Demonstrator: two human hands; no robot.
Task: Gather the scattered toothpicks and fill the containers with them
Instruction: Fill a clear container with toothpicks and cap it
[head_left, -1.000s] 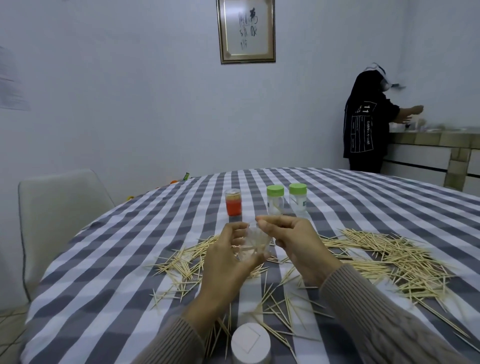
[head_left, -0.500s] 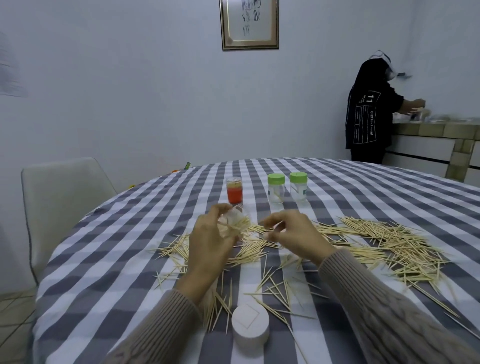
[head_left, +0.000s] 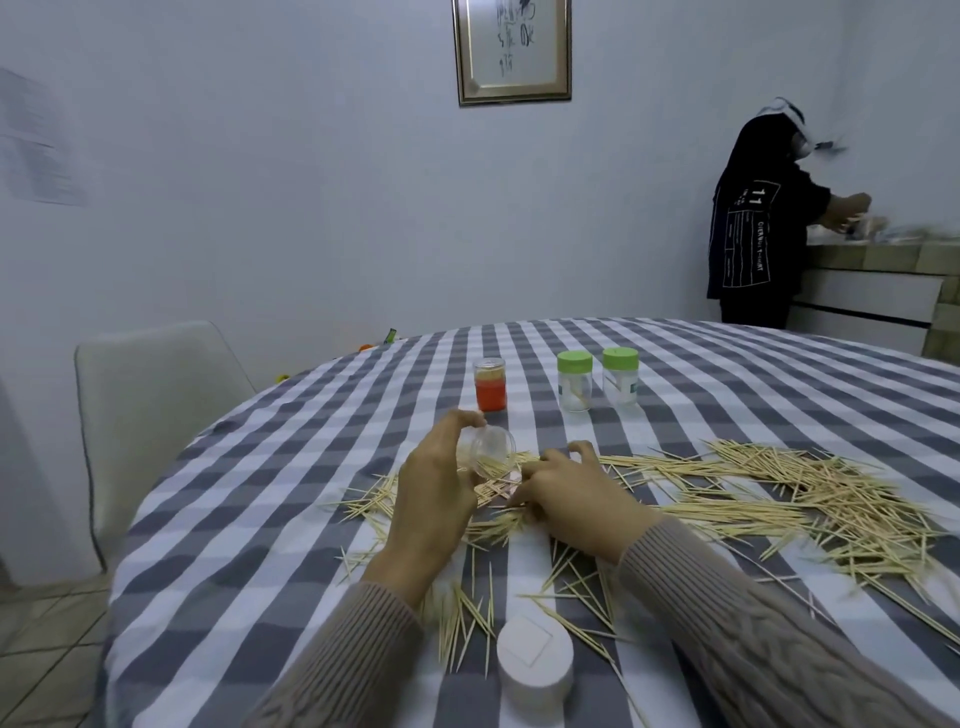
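The filling step is under way. The left hand (head_left: 434, 491) grips a small clear jar (head_left: 491, 451), tipped with its mouth toward the right, low over the near-left patch of toothpicks (head_left: 769, 499) on the checked worktop (head_left: 260, 519). The right hand (head_left: 571, 491) rests on the picks just beside the mouth, fingers curled; it seems to pinch a few, though I cannot be sure. Next, I judge, comes feeding a bunch lengthwise into the jar. The bigger heap lies far right.
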